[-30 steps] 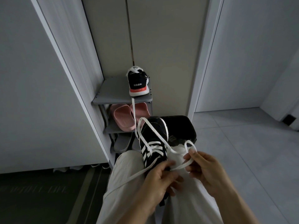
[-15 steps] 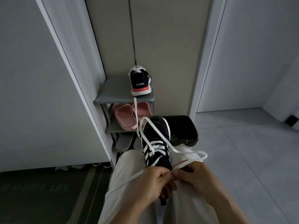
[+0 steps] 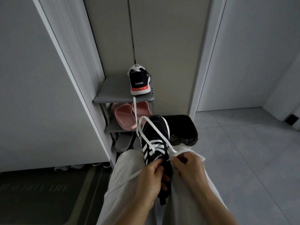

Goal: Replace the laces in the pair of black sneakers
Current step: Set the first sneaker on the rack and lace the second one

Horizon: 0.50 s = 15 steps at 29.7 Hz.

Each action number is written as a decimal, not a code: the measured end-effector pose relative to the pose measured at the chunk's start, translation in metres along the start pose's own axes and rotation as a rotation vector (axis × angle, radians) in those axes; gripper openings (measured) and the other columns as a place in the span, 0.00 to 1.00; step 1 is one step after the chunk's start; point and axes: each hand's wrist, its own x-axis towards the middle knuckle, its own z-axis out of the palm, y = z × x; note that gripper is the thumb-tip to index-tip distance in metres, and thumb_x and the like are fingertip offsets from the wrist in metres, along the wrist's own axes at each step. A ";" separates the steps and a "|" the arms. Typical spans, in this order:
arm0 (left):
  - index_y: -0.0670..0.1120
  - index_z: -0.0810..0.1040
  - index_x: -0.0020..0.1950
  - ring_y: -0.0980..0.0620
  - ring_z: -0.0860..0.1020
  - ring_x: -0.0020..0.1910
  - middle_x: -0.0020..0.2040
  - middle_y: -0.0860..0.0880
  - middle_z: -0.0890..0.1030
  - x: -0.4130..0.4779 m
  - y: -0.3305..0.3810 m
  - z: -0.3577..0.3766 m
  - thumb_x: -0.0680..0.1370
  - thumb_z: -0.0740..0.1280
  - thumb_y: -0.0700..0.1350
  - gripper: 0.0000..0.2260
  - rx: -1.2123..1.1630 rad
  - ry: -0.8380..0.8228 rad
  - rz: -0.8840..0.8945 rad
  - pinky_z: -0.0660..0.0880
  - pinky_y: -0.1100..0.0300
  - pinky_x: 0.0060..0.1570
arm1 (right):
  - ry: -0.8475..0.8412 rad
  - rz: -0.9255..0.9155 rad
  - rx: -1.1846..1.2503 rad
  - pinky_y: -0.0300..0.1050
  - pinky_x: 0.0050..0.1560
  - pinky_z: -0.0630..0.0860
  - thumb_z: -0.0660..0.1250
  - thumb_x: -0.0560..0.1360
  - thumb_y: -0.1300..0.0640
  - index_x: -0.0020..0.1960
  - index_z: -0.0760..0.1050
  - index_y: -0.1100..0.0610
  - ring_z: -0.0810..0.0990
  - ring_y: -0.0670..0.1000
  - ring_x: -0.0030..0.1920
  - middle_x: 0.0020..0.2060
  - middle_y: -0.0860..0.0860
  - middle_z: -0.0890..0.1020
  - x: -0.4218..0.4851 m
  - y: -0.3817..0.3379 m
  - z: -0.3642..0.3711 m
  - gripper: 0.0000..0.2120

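Sneaker (image 3: 155,132) runs 12-to-6 on the lap, left hand (image 3: 151,177) gripping it, right hand (image 3: 186,166) pinching the lace (image 3: 154,146) tip, I think, at its 3 o'clock.

Sneaker (image 3: 155,135) rear partly under left hand (image 3: 151,177).

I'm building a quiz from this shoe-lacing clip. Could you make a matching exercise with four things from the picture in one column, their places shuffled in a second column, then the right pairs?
Things
1. sneaker being laced
2. other black sneaker
3. pink slippers
4. grey slippers

Places
A. middle shelf
B. on the person's lap
C. beneath the middle shelf
D. top shelf

Pairs: 1-B; 2-D; 3-A; 4-C
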 end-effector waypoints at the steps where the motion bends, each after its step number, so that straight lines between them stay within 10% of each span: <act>1: 0.62 0.72 0.46 0.54 0.72 0.24 0.29 0.50 0.78 0.000 0.001 0.001 0.81 0.57 0.38 0.17 -0.042 0.006 -0.012 0.70 0.63 0.28 | 0.012 -0.014 -0.011 0.40 0.32 0.72 0.69 0.71 0.59 0.30 0.74 0.55 0.74 0.45 0.28 0.25 0.48 0.76 0.000 0.000 0.001 0.11; 15: 0.53 0.74 0.47 0.56 0.75 0.25 0.32 0.48 0.80 0.006 -0.006 -0.002 0.79 0.58 0.36 0.12 0.094 0.055 0.108 0.70 0.62 0.24 | -0.049 -0.125 -0.146 0.34 0.32 0.69 0.68 0.72 0.59 0.29 0.71 0.57 0.70 0.43 0.27 0.25 0.47 0.73 -0.003 -0.002 0.001 0.13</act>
